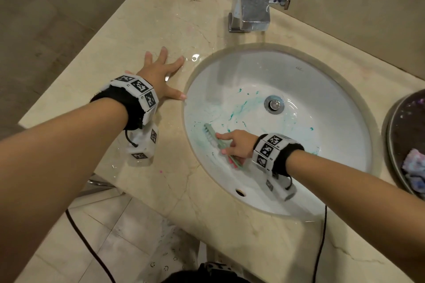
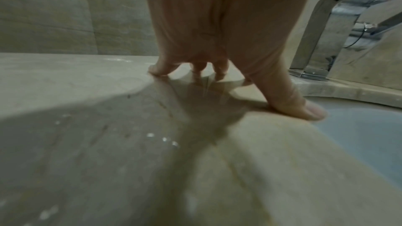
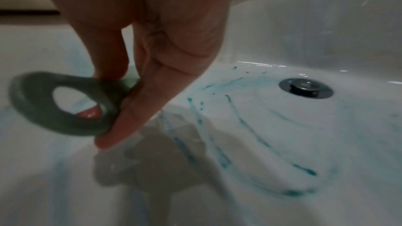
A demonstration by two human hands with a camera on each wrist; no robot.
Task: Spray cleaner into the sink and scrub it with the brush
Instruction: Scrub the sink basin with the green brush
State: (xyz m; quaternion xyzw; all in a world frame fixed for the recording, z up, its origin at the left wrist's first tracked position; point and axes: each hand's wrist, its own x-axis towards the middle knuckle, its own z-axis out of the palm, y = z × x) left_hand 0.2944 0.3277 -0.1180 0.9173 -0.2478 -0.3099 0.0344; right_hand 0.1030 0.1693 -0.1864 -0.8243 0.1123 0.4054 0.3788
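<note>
A white oval sink is set in a beige marble counter, and teal cleaner streaks smear its bowl. My right hand grips a green brush with white bristles against the sink's left inner wall, index finger laid along its back. The right wrist view shows the brush's looped green handle end held in my fingers, with teal streaks beside the drain. My left hand rests flat with spread fingers on the wet counter left of the sink, its fingers pressing the marble. No spray bottle is in view.
A chrome faucet stands behind the sink. At the right edge sits a dark round tray holding a crumpled cloth. Water pools on the counter near my left hand. A black cable hangs over the counter front.
</note>
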